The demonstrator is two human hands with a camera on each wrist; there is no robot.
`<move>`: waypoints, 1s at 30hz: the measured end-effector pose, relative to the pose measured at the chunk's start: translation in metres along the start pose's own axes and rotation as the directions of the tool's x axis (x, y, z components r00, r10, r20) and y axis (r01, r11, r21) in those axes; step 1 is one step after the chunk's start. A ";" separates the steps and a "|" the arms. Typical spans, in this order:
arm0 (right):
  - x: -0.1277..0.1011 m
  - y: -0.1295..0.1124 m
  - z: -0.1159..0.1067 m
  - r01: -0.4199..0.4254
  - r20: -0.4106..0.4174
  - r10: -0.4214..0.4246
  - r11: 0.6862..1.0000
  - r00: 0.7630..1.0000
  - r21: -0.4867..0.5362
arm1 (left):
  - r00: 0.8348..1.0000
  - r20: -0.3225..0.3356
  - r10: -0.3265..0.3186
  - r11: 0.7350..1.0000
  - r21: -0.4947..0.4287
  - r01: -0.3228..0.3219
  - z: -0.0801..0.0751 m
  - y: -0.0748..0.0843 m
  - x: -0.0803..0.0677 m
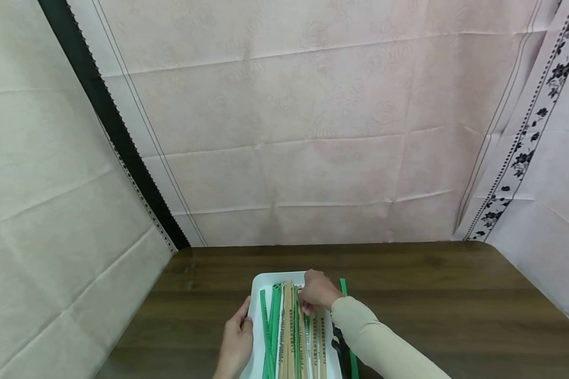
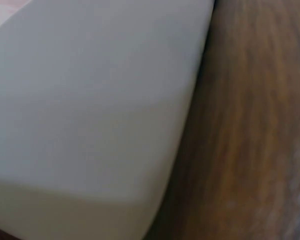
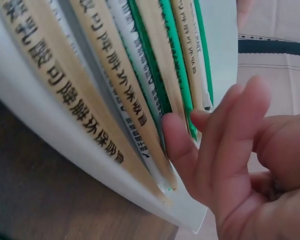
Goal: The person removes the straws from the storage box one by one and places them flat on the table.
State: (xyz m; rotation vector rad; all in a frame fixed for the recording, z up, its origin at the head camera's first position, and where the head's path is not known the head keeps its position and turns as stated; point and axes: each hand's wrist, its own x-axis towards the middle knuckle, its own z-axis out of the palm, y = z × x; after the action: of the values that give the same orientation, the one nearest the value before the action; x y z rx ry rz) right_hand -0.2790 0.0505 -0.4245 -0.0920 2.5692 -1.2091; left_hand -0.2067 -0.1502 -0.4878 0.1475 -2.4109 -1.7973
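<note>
I note the right hand (image 1: 316, 292) pinching the far ends of paper-sleeved chopsticks (image 1: 291, 331) in the white tray (image 1: 261, 283), the left hand (image 1: 237, 339), fingers straight, against its left rim; a careless tug could spill neighbours onto the table (image 1: 455, 316).

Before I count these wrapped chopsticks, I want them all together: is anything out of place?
Yes. One green packet lies on the table just outside the right rim of the white tray, beside the right hand, apart from the rest.
</note>
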 end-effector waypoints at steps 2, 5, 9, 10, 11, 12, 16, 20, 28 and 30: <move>0.001 0.000 0.000 -0.015 -0.005 0.015 1.000 1.000 -0.002 | 1.000 0.003 0.004 1.000 -0.003 -0.004 0.000 0.001 0.001; 0.000 0.000 0.000 -0.034 -0.014 0.034 0.999 0.999 0.003 | 1.000 0.006 0.001 1.000 0.000 -0.001 0.000 0.001 0.001; -0.002 0.003 0.002 -0.022 -0.035 0.022 1.000 0.999 -0.018 | 1.000 0.010 -0.015 1.000 0.010 0.015 -0.001 0.000 0.002; -0.002 0.004 0.002 -0.017 -0.039 0.016 1.000 0.999 -0.019 | 1.000 0.011 -0.020 1.000 0.012 0.020 -0.001 0.000 0.002; -0.002 0.005 0.002 -0.010 -0.041 0.009 1.000 0.999 -0.020 | 1.000 0.011 -0.020 1.000 0.016 0.020 -0.001 -0.001 0.001; -0.003 0.006 0.002 -0.004 -0.042 0.003 1.000 0.999 -0.018 | 1.000 0.011 -0.024 1.000 0.016 0.024 -0.001 -0.001 0.001; -0.003 0.009 0.001 0.007 -0.033 -0.006 1.000 0.999 0.019 | 1.000 0.013 -0.021 1.000 0.022 0.021 -0.001 0.000 0.001; -0.003 0.010 -0.002 0.001 -0.030 0.001 0.998 1.000 0.057 | 1.000 0.013 -0.021 1.000 0.022 0.021 -0.001 0.000 0.002; -0.002 0.010 -0.001 -0.006 -0.030 0.008 0.997 1.000 0.080 | 1.000 0.008 -0.017 0.999 0.034 0.016 -0.001 0.000 0.002; -0.002 0.010 0.000 0.009 -0.028 -0.007 0.997 1.000 0.079 | 1.000 0.009 -0.022 0.999 0.034 0.022 -0.001 0.000 0.002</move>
State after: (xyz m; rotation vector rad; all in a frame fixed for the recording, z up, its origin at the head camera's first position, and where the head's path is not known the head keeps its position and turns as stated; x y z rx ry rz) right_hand -0.2765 0.0571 -0.4317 -0.0684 2.5433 -1.3221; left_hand -0.2082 -0.1514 -0.4878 0.1702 -2.4561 -1.7710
